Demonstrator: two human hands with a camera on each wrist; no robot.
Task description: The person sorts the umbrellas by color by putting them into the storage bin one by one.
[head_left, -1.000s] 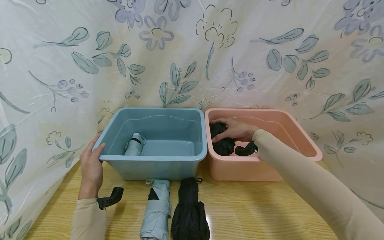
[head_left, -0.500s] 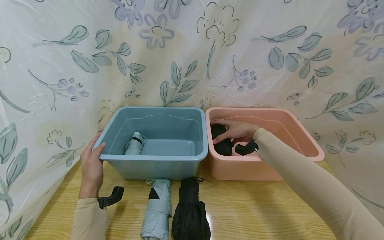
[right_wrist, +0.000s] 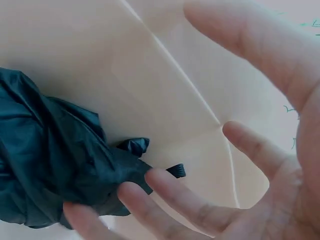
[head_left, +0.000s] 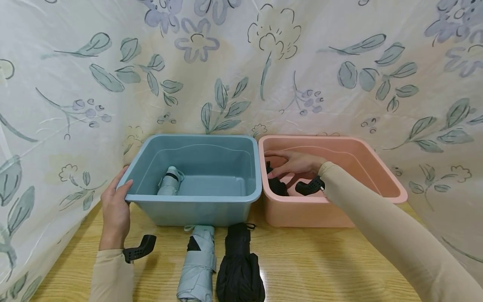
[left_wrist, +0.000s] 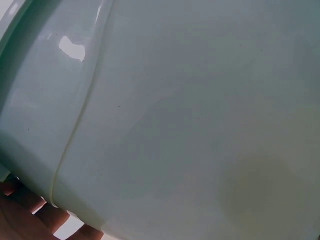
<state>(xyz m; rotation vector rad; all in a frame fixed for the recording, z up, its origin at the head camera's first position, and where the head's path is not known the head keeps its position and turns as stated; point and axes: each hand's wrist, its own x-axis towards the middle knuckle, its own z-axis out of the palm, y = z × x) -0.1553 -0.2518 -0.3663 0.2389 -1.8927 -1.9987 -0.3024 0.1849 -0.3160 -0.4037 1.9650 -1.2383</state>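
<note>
My left hand (head_left: 115, 207) grips the left front corner of the blue plastic bin (head_left: 196, 198), thumb over the rim; in the left wrist view its fingers (left_wrist: 50, 217) are curled along the bin's wall. Down in the pink bin (head_left: 309, 213) is my right hand (head_left: 299, 164). Its fingers are spread apart in the right wrist view, just beside a folded black umbrella (right_wrist: 60, 155) with nothing gripped between them. That umbrella lies against the pink bin's left side, partly hidden by the hand and front wall in the head view.
Inside the blue bin lies a folded light-blue umbrella (head_left: 170, 181). On the wooden table (head_left: 320, 260) before the bins, another light-blue umbrella (head_left: 197, 264) and another black umbrella (head_left: 240, 268) lie side by side. A floral sheet (head_left: 226, 63) hangs behind the bins.
The right hand's fingers have let go of the black umbrella, which has sunk lower in the pink bin. The left hand has stayed on the blue bin's corner.
</note>
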